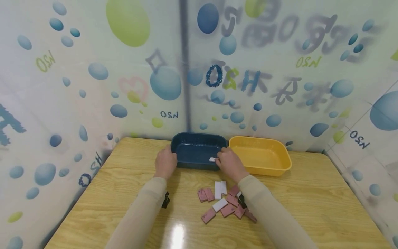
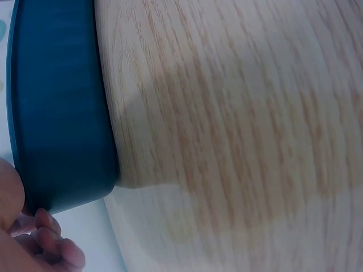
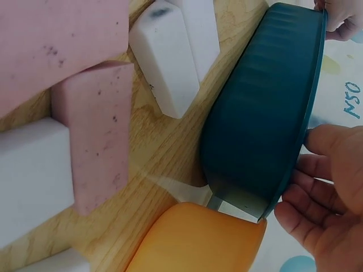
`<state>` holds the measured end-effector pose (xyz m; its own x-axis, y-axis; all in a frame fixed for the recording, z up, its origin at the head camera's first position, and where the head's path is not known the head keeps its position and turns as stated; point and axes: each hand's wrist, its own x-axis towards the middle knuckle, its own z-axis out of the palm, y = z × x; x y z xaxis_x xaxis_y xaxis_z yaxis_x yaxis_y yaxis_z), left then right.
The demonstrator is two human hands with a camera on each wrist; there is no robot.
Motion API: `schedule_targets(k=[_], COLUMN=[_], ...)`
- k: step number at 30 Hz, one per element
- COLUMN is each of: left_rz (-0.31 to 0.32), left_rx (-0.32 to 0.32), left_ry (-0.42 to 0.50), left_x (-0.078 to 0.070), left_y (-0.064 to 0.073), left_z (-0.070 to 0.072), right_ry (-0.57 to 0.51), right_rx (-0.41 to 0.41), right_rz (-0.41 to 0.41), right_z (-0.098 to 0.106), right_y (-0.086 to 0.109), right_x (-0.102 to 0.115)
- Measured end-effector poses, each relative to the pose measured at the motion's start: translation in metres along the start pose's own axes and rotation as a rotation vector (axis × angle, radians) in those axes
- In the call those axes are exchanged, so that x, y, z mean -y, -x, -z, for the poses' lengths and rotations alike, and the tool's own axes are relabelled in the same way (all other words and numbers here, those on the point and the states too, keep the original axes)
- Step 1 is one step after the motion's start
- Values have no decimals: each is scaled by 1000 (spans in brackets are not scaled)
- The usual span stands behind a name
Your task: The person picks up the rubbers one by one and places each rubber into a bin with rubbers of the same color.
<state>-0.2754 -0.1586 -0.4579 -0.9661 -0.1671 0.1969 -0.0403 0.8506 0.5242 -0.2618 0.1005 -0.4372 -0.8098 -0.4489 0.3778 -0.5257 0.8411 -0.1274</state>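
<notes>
A dark blue plastic basin (image 1: 199, 152) stands at the back of the table, a hand at each end. My left hand (image 1: 166, 163) grips its left end; in the left wrist view, the thumb and curled fingers (image 2: 48, 241) meet at the rim. At the other end my right hand (image 1: 231, 162) holds the right rim, fingers bent around the edge in the right wrist view. Beside that hand's thumb, a small white piece (image 1: 212, 159) shows against the basin; the right wrist view does not show it.
A yellow basin (image 1: 259, 155) sits close against the blue one's right side. Nearer me lie several speckled pink blocks (image 1: 208, 215) and several white blocks (image 1: 220, 205), partly under my right forearm. A patterned curtain (image 1: 140, 86) rises behind the wooden table (image 1: 124, 204).
</notes>
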Motion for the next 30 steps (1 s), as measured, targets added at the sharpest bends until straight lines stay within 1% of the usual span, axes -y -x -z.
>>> schedule_targets(k=[4,8,12,17,20,22,25,30], left_rz=[-4,-10,-6,-4,-3,-2,1,18], left_rx=[-3,-9,-12,-18,-14,-10,-4,12], left_ry=[1,1,-2,-1,-6,-10,-5,11], left_x=[0,1,1,0,-1,-2,-2,-1], left_y=[0,-1,-2,-2,-2,-2,-2,-1], left_z=[-1,-1,-1,-1,0,0,1,1], right_ry=[-15,-53,-106,-139,-141,-145,-167,-206], right_rx=[10,8,-35,-106,-109,-100,-64,55], right_rz=[-29,-76,-94,-81,-77,-79,-90,-146], right_z=[1,4,6,7,9,10,12,13], right_y=[2,6,12,21,26,30,35,43], right_x=[0,-1,-1,-3,-4,-4,-4,-3])
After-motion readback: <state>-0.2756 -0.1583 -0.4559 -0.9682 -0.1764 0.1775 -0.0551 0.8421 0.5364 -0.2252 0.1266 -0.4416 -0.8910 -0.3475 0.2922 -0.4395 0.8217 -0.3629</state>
